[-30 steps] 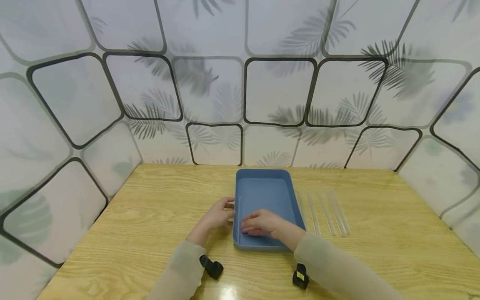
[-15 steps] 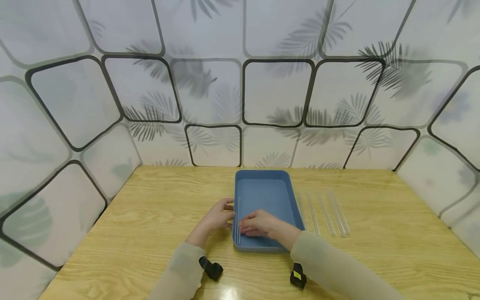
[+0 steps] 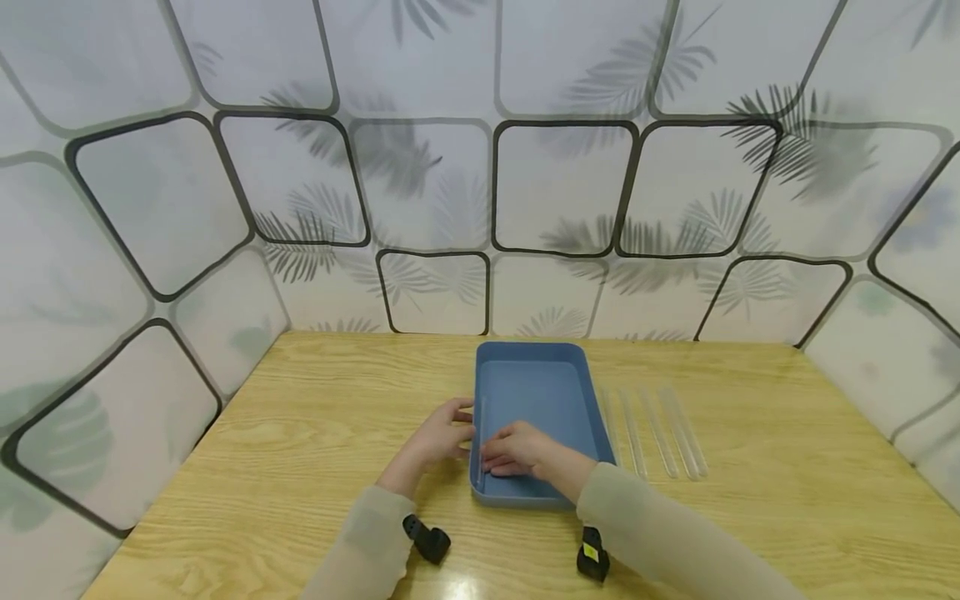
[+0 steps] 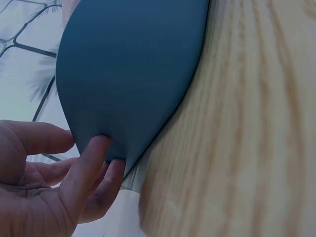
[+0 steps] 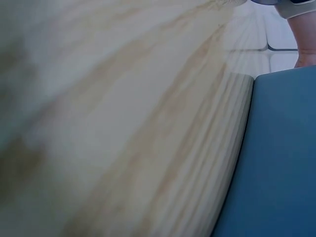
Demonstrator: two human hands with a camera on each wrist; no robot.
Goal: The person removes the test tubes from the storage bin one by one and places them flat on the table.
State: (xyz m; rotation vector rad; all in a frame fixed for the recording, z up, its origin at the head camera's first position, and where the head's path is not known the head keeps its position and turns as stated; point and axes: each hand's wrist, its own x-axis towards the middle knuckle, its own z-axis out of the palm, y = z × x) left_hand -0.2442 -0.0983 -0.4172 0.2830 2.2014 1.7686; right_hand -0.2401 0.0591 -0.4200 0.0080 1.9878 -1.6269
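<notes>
A blue rectangular tray sits on the wooden table. Along its inner left side lies a slender clear tube, faint against the blue. My right hand reaches into the tray, its fingertips against or just beside this tube; whether they pinch it is not clear. The right wrist view leaves that hand out and has the tray's outer wall. Loosely bent fingers of my left hand touch the tray's left wall from outside. The left wrist view has this hand with fingertips against the wall.
Several clear tubes lie side by side on the table, to the right of the tray. A patterned fabric wall closes off the back and sides. Each wrist carries a black camera.
Both hands stay nearly in place. The right forearm has shifted slightly left, and its fingertips remain by the clear tube. The tray and the tubes outside it have not visibly moved on the table.
</notes>
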